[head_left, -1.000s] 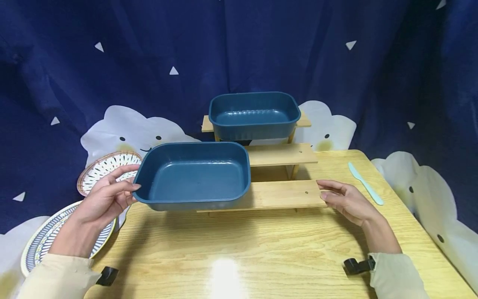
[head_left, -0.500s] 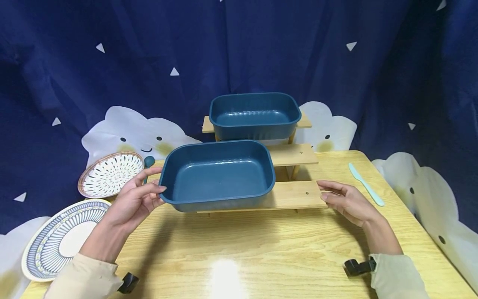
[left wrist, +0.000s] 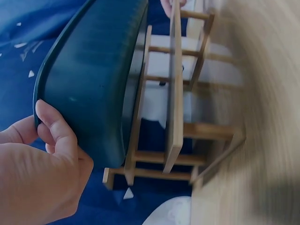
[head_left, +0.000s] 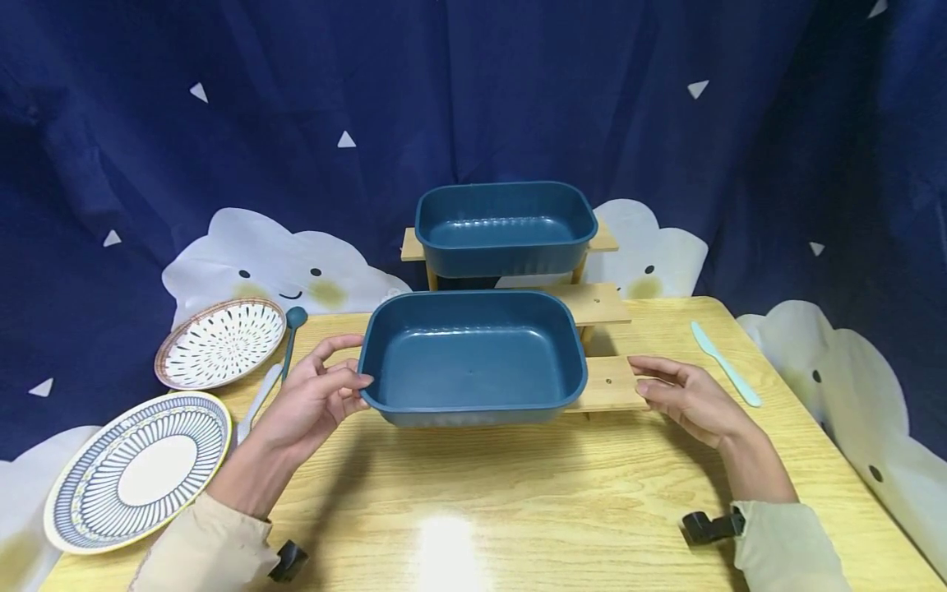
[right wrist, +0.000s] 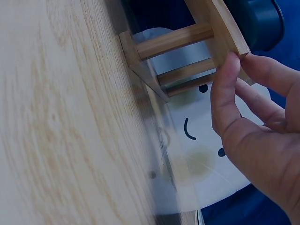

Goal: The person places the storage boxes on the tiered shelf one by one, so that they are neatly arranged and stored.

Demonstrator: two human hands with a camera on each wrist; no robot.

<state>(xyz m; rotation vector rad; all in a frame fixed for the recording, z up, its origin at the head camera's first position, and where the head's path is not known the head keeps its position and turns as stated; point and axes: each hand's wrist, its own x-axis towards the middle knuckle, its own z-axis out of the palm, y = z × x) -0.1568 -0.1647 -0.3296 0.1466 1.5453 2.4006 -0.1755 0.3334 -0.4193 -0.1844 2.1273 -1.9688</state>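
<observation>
My left hand [head_left: 318,403] pinches the left rim of a dark blue rectangular plastic basin [head_left: 473,362], thumb over the edge. In the left wrist view the basin [left wrist: 93,79] is held in the air, apart from the lowest board [left wrist: 176,93] of a three-step wooden rack. At the right end of that lowest board [head_left: 610,382], my right hand [head_left: 688,399] holds the tip between thumb and fingers, as the right wrist view also shows. A second blue basin [head_left: 506,261] sits on the top step. The near basin hides much of the rack's lower steps.
On the left lie a speckled brown-rimmed plate [head_left: 222,344], a blue-patterned plate [head_left: 159,469], a dark teal spoon [head_left: 292,337] and a pale-handled utensil [head_left: 261,399]. A mint knife [head_left: 725,364] lies near the table's [head_left: 518,510] right edge. A blue curtain [head_left: 473,99] hangs behind.
The left hand has carried the near basin rightward, across the front of the rack, uncovering the plates and the spoon. The right hand has stayed at the board's end.
</observation>
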